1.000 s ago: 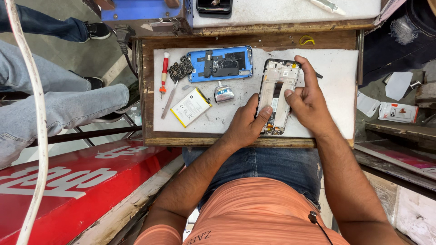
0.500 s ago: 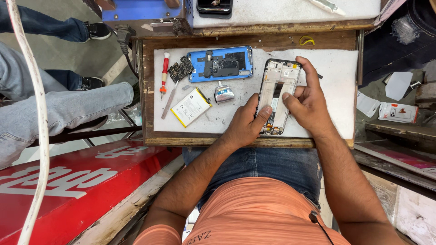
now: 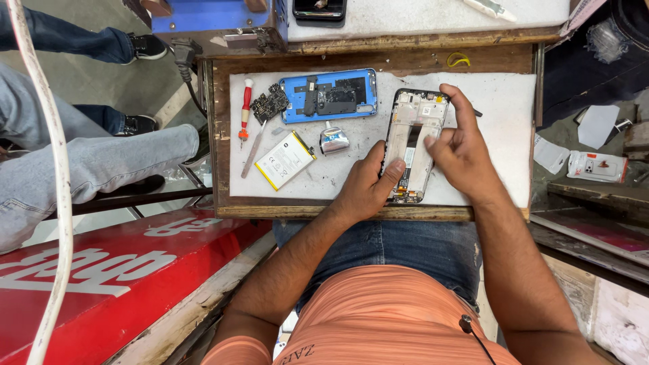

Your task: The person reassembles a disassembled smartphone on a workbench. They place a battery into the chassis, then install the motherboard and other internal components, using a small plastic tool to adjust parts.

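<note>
Hands meet over an opened phone frame [image 3: 414, 145] lying flat on the white mat [image 3: 500, 115] of a small wooden table [image 3: 351, 211], toward the near edge and right of the middle. The left hand [image 3: 365, 186] rests at the frame's left side near its lower end, thumb laid along the edge and fingers loosely curled, steadying it rather than gripping. The right hand [image 3: 463, 152] is spread over the frame's right side, index stretched toward the top right corner, the other fingers bent down onto the exposed inside; whether it pinches a small part cannot be told. A dark thin tip shows just beyond the right hand, too small to identify.

To the left on the mat lie a blue back cover [image 3: 328, 94] with dark parts in it, a small circuit board [image 3: 270, 103] beside it, a red-handled screwdriver [image 3: 245, 109] near the left edge, a flat battery with a yellow border [image 3: 284, 161] and a small silvery piece [image 3: 333, 138].

A likely risk, judging from this: the frame sits close to the near edge, so a hard push from either hand could slide it off. Pressing on the bare interior might bend the frame or strain a thin cable. The loose parts lie unsecured, and a sweeping wrist could scatter them.
</note>
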Demonstrator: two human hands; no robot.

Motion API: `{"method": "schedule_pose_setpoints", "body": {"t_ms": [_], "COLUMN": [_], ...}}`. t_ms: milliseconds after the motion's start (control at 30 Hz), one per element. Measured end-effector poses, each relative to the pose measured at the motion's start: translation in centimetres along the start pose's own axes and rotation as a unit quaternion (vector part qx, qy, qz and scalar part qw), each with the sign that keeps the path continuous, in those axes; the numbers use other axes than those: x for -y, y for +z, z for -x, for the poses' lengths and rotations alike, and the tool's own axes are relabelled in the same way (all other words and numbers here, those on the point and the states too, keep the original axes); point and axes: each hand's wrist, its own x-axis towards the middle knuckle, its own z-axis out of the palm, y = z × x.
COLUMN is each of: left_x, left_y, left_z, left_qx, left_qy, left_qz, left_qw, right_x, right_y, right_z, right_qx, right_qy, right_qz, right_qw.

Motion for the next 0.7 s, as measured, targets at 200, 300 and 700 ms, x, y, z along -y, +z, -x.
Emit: {"method": "schedule_pose_setpoints", "body": {"t_ms": [200,300,700], "left_x": [-0.1,-0.1,0.3], "left_y": [0.1,0.1,0.1], "left_z": [0.0,0.0,0.1], "left_qx": [0.003,-0.006,-0.024], "left_qy": [-0.021,0.011,-0.012], "left_qz": [-0.010,-0.001,0.072], "left_qw": [1.000,1.000,0.997], "right_x": [-0.1,0.0,1.1], "right_y": [-0.1,0.3,0.4], "right_z": [0.0,0.0,1.0], "right_qx": [0.016,-0.012,0.055], "right_qy": [-0.015,0.006,-0.041], "right_qz": [-0.048,-0.004,-0.015], "right_qw": [0.999,1.000,0.998]}}
